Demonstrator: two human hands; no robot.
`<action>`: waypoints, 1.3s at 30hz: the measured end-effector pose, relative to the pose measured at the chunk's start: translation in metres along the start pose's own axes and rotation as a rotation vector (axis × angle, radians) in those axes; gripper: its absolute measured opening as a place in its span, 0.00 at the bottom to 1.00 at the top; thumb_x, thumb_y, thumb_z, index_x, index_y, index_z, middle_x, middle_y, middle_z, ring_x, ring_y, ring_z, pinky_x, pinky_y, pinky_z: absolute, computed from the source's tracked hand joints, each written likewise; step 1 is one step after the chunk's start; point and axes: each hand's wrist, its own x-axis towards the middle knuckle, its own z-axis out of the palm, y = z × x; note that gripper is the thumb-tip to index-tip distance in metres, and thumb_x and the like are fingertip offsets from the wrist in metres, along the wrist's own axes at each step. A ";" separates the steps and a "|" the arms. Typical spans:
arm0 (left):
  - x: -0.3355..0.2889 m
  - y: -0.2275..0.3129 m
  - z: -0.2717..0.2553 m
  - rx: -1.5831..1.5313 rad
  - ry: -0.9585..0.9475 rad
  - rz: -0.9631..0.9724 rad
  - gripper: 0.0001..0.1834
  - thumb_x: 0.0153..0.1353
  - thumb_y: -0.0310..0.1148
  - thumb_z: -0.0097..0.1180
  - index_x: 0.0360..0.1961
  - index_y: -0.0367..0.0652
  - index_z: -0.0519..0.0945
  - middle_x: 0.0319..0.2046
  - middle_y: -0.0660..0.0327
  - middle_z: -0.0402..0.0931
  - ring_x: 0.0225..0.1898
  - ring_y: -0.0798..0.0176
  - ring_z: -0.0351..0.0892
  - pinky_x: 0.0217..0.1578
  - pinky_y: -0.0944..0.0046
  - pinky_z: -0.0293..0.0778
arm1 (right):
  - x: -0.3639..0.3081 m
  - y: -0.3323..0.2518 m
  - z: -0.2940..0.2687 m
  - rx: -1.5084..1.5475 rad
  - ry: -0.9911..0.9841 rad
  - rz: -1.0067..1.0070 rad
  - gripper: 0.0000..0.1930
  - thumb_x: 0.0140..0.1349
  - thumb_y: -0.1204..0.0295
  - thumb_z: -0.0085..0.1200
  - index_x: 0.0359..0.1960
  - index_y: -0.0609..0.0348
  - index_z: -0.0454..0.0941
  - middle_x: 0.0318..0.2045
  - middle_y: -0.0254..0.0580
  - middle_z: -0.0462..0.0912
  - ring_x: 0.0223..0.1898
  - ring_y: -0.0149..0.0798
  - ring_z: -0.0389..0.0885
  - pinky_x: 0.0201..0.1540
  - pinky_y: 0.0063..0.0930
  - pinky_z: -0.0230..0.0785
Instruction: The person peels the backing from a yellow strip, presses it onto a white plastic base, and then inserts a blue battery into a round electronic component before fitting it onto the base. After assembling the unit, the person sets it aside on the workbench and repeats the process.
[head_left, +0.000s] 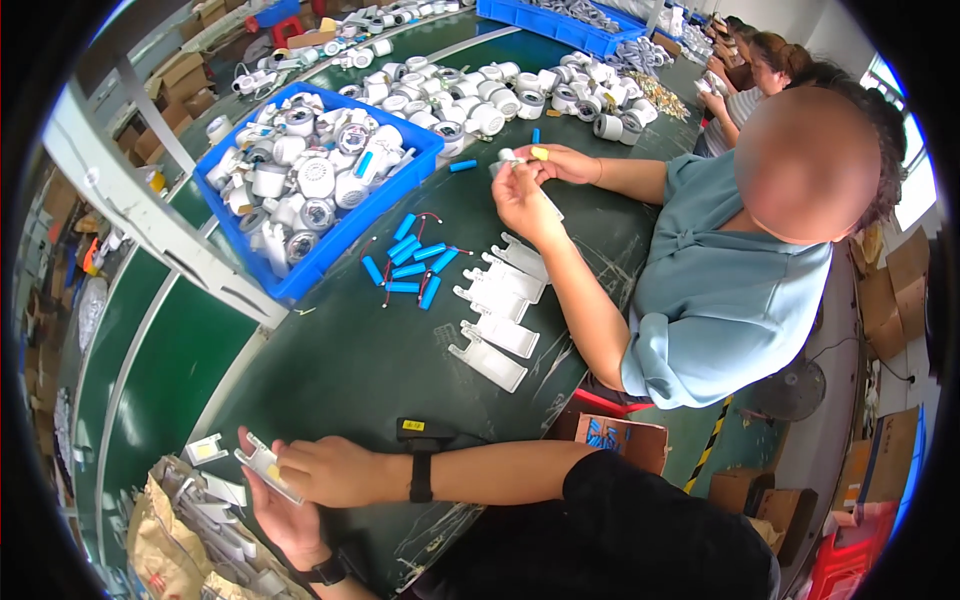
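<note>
A long white plastic cover (258,457) with a yellow patch lies in my left hand (285,515), its fingers wrapped round from behind. My right hand (335,472) reaches across from the right, its fingers closed on the cover's near side; its fingertips are partly hidden. Just left of the cover lies a similar white piece (207,449) with a yellow patch. Below it, more white plastic pieces (215,520) sit in and around a brown paper bag (165,540).
Ahead, blue cylindrical cells (405,270) with thin wires and several white covers (490,355) lie on the green table (340,370). A blue crate (425,150) holds white housings. A co-worker (710,290) at the right handles a small white part. A black device (425,430) lies beside my right forearm.
</note>
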 end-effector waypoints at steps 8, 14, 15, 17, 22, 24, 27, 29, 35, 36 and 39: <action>-0.004 0.003 -0.010 0.050 -0.052 0.049 0.30 0.79 0.42 0.44 0.78 0.52 0.57 0.67 0.63 0.70 0.66 0.61 0.70 0.69 0.54 0.64 | 0.009 0.003 0.000 0.096 0.094 0.003 0.04 0.54 0.73 0.56 0.30 0.56 0.74 0.39 0.40 0.78 0.37 0.41 0.81 0.27 0.34 0.77; 0.010 0.002 -0.015 -0.008 -0.076 -0.045 0.27 0.80 0.49 0.38 0.76 0.60 0.60 0.63 0.47 0.74 0.60 0.51 0.78 0.68 0.46 0.68 | 0.008 0.022 -0.005 0.474 0.239 0.320 0.09 0.62 0.87 0.57 0.40 0.63 0.74 0.50 0.44 0.79 0.34 0.24 0.81 0.32 0.20 0.80; 0.009 0.003 -0.017 -0.002 -0.062 -0.034 0.27 0.80 0.49 0.38 0.76 0.60 0.60 0.62 0.47 0.74 0.59 0.52 0.79 0.68 0.46 0.68 | 0.009 0.018 -0.003 0.607 0.243 0.371 0.09 0.62 0.88 0.55 0.41 0.63 0.73 0.52 0.45 0.78 0.34 0.25 0.82 0.32 0.21 0.81; 0.006 0.004 -0.014 0.038 -0.014 -0.026 0.26 0.80 0.51 0.35 0.75 0.59 0.62 0.61 0.48 0.75 0.58 0.52 0.80 0.65 0.45 0.71 | 0.011 0.013 -0.002 0.699 0.197 0.404 0.11 0.64 0.90 0.52 0.42 0.62 0.69 0.53 0.48 0.78 0.35 0.29 0.84 0.33 0.23 0.83; 0.003 0.007 -0.028 0.151 0.052 -0.040 0.25 0.81 0.48 0.33 0.72 0.51 0.65 0.64 0.45 0.71 0.64 0.43 0.74 0.62 0.44 0.74 | 0.001 -0.020 -0.005 1.077 0.106 0.402 0.15 0.65 0.90 0.52 0.45 0.60 0.64 0.48 0.54 0.79 0.37 0.40 0.87 0.35 0.32 0.83; 0.009 0.003 -0.029 0.077 0.095 -0.041 0.25 0.81 0.47 0.34 0.71 0.49 0.66 0.64 0.45 0.71 0.63 0.43 0.75 0.61 0.45 0.75 | 0.004 -0.055 -0.030 1.042 -0.058 0.362 0.16 0.64 0.91 0.53 0.44 0.59 0.63 0.45 0.51 0.79 0.37 0.40 0.87 0.37 0.32 0.83; 0.007 0.001 -0.029 0.272 0.032 0.008 0.24 0.81 0.42 0.37 0.69 0.40 0.68 0.61 0.50 0.75 0.60 0.56 0.76 0.62 0.56 0.73 | -0.018 -0.092 -0.060 1.116 -0.172 0.502 0.16 0.64 0.90 0.54 0.45 0.58 0.62 0.41 0.46 0.78 0.37 0.38 0.86 0.39 0.30 0.82; 0.008 -0.011 -0.028 0.362 0.047 0.008 0.23 0.81 0.41 0.38 0.68 0.38 0.69 0.60 0.52 0.76 0.59 0.59 0.77 0.61 0.59 0.72 | -0.042 -0.092 -0.080 0.950 -0.196 0.580 0.15 0.64 0.89 0.53 0.50 0.61 0.71 0.38 0.43 0.79 0.36 0.34 0.86 0.39 0.27 0.81; 0.001 -0.083 0.024 0.509 0.158 -0.152 0.18 0.79 0.36 0.45 0.62 0.36 0.75 0.50 0.63 0.80 0.49 0.68 0.79 0.53 0.66 0.74 | -0.114 -0.052 -0.134 0.364 -0.012 0.484 0.11 0.61 0.87 0.49 0.37 0.65 0.84 0.37 0.42 0.79 0.30 0.31 0.84 0.34 0.22 0.77; 0.004 -0.102 0.025 0.541 0.167 -0.145 0.17 0.78 0.36 0.47 0.60 0.36 0.76 0.48 0.62 0.81 0.46 0.70 0.79 0.49 0.68 0.74 | -0.119 -0.049 -0.140 0.301 0.006 0.482 0.11 0.62 0.88 0.48 0.36 0.65 0.83 0.37 0.42 0.79 0.30 0.31 0.84 0.34 0.21 0.77; 0.015 -0.155 0.043 0.760 0.216 -0.080 0.19 0.78 0.34 0.46 0.62 0.33 0.74 0.49 0.58 0.81 0.48 0.68 0.79 0.51 0.67 0.74 | -0.131 -0.042 -0.148 0.312 0.123 0.536 0.11 0.61 0.89 0.47 0.35 0.65 0.83 0.36 0.42 0.79 0.28 0.30 0.83 0.31 0.21 0.76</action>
